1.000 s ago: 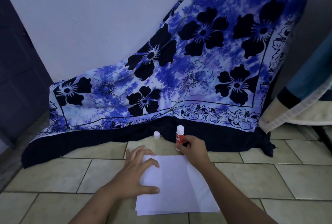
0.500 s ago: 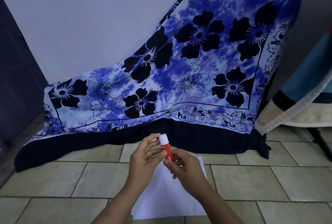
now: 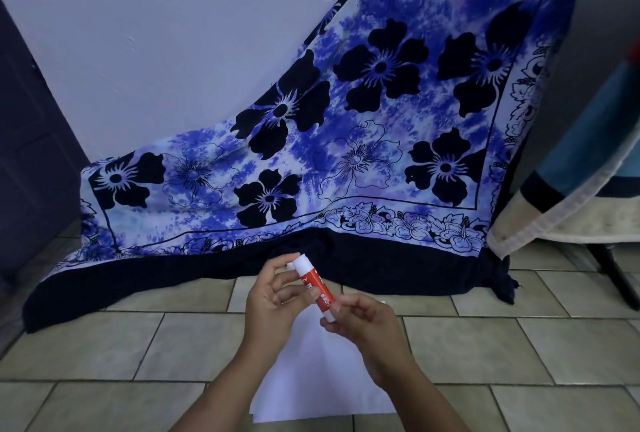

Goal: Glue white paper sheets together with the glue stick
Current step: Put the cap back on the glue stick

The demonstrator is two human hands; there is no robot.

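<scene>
At far left, a dark door [image 3: 31, 154] beside a pale wall [image 3: 173, 51]. Further right, spread against that wall and down onto the tiled floor [image 3: 104, 345], a blue floral cloth [image 3: 346, 154] with black flowers and a dark lower border. Low in the middle, left hand [image 3: 273, 296] raised above the floor, fingers curled, thumb and fingertips pinching the upper part of a glue stick [image 3: 314, 286]. Red-and-white tube tilted, white top up and to the left, base down and to the right. Just right of it, right hand [image 3: 367, 334], fingers bent, thumb and forefinger gripping the tube's lower end. Both forearms reaching up from the bottom edge. Beneath hands and wrists, flat on the tiles, white paper sheets [image 3: 304, 393], partly hidden by the arms, near edges slightly offset. At far right, a blue-and-cream fabric [image 3: 571, 196] hanging down, with a dark furniture leg [image 3: 616, 272] under it.
</scene>
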